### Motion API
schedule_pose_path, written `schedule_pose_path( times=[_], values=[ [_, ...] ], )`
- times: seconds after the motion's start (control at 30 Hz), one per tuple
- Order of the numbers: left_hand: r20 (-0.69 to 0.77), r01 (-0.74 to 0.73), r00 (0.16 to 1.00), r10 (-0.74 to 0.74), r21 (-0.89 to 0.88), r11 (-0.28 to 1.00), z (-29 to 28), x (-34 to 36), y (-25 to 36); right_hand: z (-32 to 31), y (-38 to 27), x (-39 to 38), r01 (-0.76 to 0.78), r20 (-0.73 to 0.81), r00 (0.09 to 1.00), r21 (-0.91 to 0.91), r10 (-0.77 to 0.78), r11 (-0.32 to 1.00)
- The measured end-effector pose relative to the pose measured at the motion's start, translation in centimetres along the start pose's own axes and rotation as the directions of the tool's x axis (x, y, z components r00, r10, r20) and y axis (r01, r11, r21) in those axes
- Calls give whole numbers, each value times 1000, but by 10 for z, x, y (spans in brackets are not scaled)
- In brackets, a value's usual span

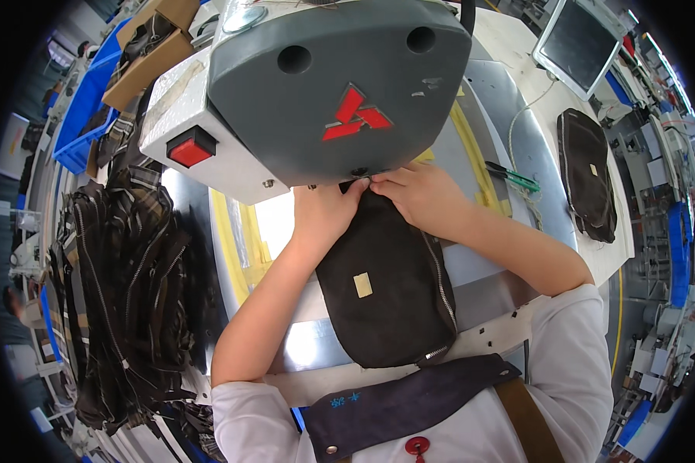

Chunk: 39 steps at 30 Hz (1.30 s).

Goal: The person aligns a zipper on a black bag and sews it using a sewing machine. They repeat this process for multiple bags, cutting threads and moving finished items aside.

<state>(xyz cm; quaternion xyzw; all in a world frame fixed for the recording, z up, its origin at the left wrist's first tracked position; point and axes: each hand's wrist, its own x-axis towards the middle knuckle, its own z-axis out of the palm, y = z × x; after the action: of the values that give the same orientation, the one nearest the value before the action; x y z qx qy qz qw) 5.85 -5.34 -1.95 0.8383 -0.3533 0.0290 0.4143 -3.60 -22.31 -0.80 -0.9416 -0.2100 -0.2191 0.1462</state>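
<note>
A black fabric pouch [386, 270] with a metal zipper along its right edge and a small yellow patch lies in front of me. Its far end reaches under the grey head of a sewing machine [286, 108]. My left hand [328, 208] pinches that far end from the left, thumb toward the middle. From the right, my right hand [421, 197] grips the same end, its fingertips almost meeting the left thumb. Both hands are closed on the fabric just below the machine head, which partly hides the fingers and whatever lies beyond.
A heap of dark zippered pouches [127, 301] fills the left side. Behind it are a blue bin [85, 143] and a cardboard box [150, 65]. At right lie green-handled thread snips [513, 177] and another black pouch [587, 174], with a screen [578, 42] farther back.
</note>
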Motion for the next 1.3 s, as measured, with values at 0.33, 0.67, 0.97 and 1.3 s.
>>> schedule_pose_path(
  times=[0.33,0.67,0.97,1.3],
  values=[
    [-26,-63,998,63,6,998,1,1,-2,-4,-6,1,16,72,997,-90,-10,996],
    [91,-327,945,315,201,923,-23,-32,23,-4,-10,0,-65,81,994,-74,71,995],
    [231,-387,910,343,183,904,-31,-29,22,-10,-4,7,-528,82,843,316,532,788],
    [233,-386,910,343,172,906,-29,-29,20,-5,7,14,-666,255,729,480,635,571]
  ],
)
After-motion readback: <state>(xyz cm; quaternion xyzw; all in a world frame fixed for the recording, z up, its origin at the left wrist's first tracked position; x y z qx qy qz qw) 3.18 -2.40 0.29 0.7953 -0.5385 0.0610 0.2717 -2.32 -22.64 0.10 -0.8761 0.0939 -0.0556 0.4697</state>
